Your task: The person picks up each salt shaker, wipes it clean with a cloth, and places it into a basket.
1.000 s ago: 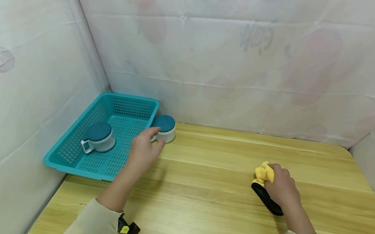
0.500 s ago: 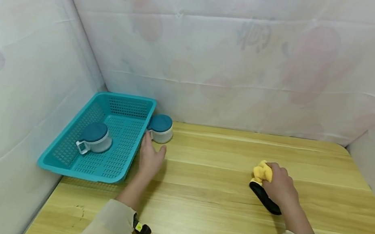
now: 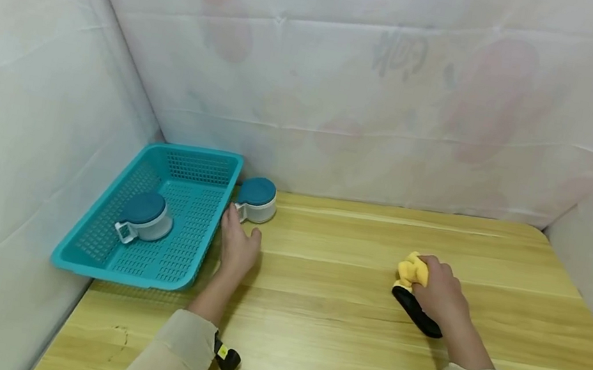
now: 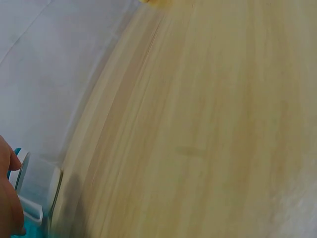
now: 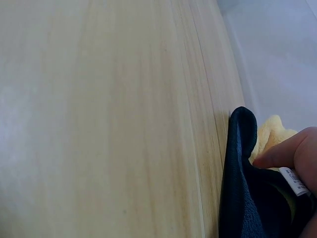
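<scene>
Beside the turquoise basket [image 3: 113, 276], left hand's [image 3: 237, 252] fingers [image 3: 232, 221] are stretched fairly straight, thumb spread, nothing gripped | yellow-and-black fabric thing [image 3: 412, 272] pinched in right hand [image 3: 443, 295] above worktop [image 3: 313, 298] | one blue-lidded jar [image 3: 147, 217] parked inside basket, second jar [image 3: 257, 200] just outside

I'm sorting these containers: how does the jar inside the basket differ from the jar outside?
The inside jar sits in the turquoise basket; the outside jar stands on the table beside it. The inside jar's handle shows clearly; the outside jar's is partly hidden by the left hand. Both have blue lids on.
</scene>
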Demonstrator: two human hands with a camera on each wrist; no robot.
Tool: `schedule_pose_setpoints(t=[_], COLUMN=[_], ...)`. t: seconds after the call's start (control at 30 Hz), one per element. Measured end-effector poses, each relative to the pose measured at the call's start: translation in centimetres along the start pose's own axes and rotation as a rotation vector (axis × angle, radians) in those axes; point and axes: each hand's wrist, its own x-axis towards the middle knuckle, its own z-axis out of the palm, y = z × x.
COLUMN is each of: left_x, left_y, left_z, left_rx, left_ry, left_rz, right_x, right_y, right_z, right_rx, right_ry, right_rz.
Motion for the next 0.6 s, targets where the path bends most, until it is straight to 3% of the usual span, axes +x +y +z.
schedule_pose_setpoints(t=[0.17, 0.37, 0.6], left_x=[0.6, 2.8, 4.3], left_y=[-0.1, -0.1, -0.2], left_z=[0.3, 0.6, 0.7], left_rx=[-0.023, -0.037, -0.161], left_ry=[0.015, 0.048, 0.079], left_rz=[0.034, 0.052, 0.023], right_x=[0.0, -0.2, -0.3], right_y=[-0.1, -0.3, -0.7], right_z=[0.0, 0.0, -0.2], right_rx=[-0.001, -0.001, -0.012], right_ry=[-0.011, -0.004, 0.018], right_rz=[0.006, 0.007, -0.002])
